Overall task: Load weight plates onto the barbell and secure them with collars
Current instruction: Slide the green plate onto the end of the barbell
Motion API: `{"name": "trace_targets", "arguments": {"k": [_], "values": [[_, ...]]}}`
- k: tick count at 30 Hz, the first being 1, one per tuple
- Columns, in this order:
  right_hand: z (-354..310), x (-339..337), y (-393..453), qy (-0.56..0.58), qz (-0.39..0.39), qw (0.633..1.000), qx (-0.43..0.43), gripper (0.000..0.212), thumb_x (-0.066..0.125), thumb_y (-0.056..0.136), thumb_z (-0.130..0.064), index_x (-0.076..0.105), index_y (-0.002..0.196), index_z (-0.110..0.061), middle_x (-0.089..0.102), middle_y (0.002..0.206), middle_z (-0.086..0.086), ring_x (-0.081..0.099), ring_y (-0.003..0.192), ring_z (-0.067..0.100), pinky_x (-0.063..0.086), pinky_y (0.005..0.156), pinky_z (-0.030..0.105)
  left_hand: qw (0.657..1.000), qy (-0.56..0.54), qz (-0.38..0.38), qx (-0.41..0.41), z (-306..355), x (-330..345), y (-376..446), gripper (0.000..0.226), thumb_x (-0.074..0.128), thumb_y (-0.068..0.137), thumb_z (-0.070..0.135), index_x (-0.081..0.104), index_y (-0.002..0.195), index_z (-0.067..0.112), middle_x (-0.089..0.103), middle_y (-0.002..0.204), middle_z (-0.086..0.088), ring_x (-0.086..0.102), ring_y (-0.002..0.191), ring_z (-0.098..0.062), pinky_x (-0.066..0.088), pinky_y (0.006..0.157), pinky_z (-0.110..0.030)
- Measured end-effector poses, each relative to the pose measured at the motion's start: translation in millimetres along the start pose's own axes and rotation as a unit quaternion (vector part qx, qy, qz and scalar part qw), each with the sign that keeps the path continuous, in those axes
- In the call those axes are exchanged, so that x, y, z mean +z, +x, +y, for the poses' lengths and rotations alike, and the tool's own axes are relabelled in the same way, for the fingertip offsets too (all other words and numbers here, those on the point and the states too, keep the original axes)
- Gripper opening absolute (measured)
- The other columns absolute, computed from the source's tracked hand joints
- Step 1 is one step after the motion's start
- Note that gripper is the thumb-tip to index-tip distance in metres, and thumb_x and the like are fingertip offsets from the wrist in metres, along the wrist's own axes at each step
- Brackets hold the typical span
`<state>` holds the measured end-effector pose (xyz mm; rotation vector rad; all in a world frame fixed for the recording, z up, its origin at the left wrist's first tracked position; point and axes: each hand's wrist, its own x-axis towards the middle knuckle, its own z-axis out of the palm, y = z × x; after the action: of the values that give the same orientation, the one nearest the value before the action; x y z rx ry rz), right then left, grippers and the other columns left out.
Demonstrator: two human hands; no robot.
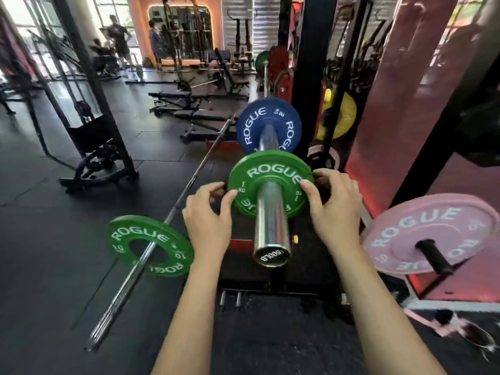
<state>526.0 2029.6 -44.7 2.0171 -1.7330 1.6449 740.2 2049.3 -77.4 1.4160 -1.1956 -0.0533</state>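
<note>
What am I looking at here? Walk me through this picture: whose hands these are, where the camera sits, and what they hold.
There is no machine here: a person does the work with bare hands, and the single picture comes from a camera worn on that person's head, looking forward and down in a gym.

The left hand and the right hand grip the opposite edges of a small green plate, which is already threaded on the chrome barbell sleeve. Further along the same sleeve sits a blue plate, with a gap between the two.

To the left, another green plate sits on a second bar that lies along the dark floor. To the right, a pink plate hangs on a black peg. I see no collar on the sleeve yet.
</note>
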Motion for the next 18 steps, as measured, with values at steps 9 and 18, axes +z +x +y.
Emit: {"name": "trace_targets", "arguments": {"k": [9,18], "values": [[49,77,88,-0.031,-0.001,0.999,0.021,0.050,0.061,0.089,-0.052,0.058,0.123,-0.015,0.061,0.113,0.005,0.051,0.106,0.027,0.042,0.089,0.047,1.000,0.025,0.001,0.012,-36,91,95,0.031,0.068,0.090,0.042,0.064,0.113,0.022,0.065,0.104,0.012,0.056,0.094,-0.017,0.034,0.086,-0.032],[85,146,167,-0.025,-0.009,0.998,0.056,0.058,0.059,0.089,-0.056,0.054,0.129,-0.014,0.056,0.123,0.009,0.047,0.116,0.029,0.038,0.098,0.044,0.999,0.046,-0.001,-0.030,-63,163,175,0.056,0.070,0.084,0.054,0.057,0.124,0.017,0.062,0.118,0.004,0.053,0.104,-0.016,0.031,0.093,-0.033]]}}
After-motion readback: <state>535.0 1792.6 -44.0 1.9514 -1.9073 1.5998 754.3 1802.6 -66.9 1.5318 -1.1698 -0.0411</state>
